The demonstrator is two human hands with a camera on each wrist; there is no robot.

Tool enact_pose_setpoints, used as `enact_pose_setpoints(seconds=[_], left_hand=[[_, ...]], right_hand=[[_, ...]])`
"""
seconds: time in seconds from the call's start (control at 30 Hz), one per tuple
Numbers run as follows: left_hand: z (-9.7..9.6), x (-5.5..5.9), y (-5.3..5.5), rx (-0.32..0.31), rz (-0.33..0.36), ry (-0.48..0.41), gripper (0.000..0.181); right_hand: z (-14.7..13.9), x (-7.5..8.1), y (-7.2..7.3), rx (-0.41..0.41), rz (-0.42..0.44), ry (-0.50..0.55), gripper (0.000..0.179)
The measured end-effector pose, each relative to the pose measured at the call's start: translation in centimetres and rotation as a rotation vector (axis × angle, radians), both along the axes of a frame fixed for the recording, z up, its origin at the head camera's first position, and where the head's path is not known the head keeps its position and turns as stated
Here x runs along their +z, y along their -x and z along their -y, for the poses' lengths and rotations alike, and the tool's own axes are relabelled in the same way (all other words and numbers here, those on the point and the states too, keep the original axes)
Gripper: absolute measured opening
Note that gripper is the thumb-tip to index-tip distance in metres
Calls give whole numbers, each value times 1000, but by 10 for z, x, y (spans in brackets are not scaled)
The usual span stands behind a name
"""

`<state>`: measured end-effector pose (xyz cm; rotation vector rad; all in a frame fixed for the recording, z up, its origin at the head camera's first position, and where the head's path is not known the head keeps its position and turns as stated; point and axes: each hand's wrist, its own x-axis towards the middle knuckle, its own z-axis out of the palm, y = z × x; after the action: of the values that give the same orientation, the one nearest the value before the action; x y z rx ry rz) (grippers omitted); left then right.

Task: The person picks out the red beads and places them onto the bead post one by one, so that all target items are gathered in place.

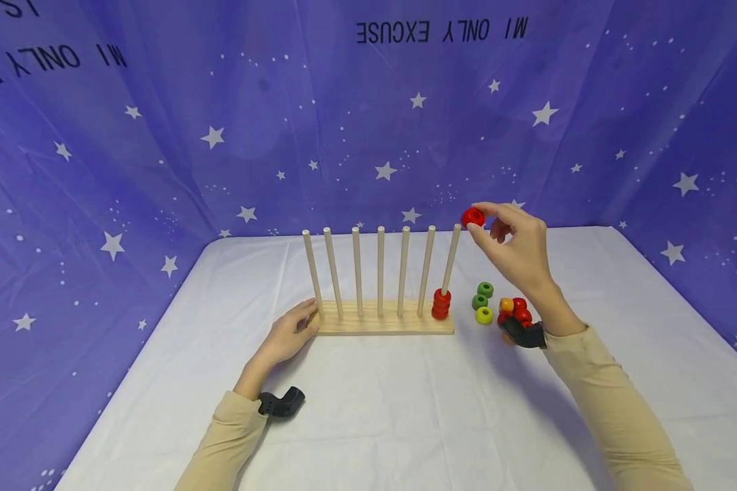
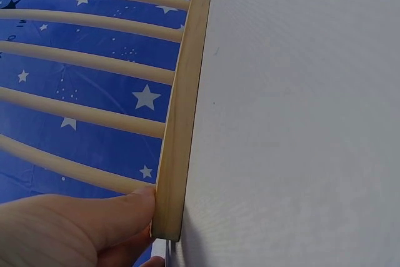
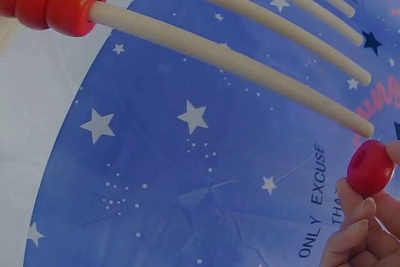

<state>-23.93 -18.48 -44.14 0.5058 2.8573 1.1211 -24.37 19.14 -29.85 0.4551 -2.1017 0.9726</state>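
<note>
A wooden peg rack (image 1: 368, 326) stands on the table, with several upright pegs along its base. Three red beads (image 1: 441, 305) are stacked at the bottom of the rightmost peg (image 3: 231, 60). Between thumb and fingertips, my right hand (image 1: 516, 249) pinches another red bead (image 3: 370, 167). That bead is up by the tip of the rightmost peg, just to its right in the head view, its hole showing. My left hand (image 1: 291, 332) grips the left end of the rack's base (image 2: 178, 136), the thumb (image 2: 119, 214) against its edge.
To the right of the rack lie two green beads (image 1: 480, 302) and a yellow-green bead (image 1: 484, 315). Beside them is a cluster of red beads (image 1: 519, 304) with an orange bead (image 1: 506, 305), partly hidden by the right wrist's black camera mount (image 1: 524, 333). A starry purple curtain (image 1: 319, 136) hangs behind the white table (image 1: 368, 409).
</note>
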Motion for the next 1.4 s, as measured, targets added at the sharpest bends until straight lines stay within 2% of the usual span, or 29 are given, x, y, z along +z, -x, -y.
enact_pose_setpoints(seconds=[0.4, 0.7, 0.93, 1.17, 1.4], left_hand=[[0, 0, 1, -2, -9, 4, 49], [0, -2, 0, 3, -10, 13, 48], [0, -1, 1, 1, -12, 11, 49], [1, -1, 0, 6, -6, 17, 50], [0, -1, 0, 2, -16, 13, 50]], right_hand=[[9, 6, -1, 33, 26, -10, 27], [13, -3, 0, 31, 51, -58, 27], [14, -4, 0, 34, 30, -57, 27], [15, -8, 0, 22, 65, -66, 28], [15, -8, 0, 28, 51, -60, 28]])
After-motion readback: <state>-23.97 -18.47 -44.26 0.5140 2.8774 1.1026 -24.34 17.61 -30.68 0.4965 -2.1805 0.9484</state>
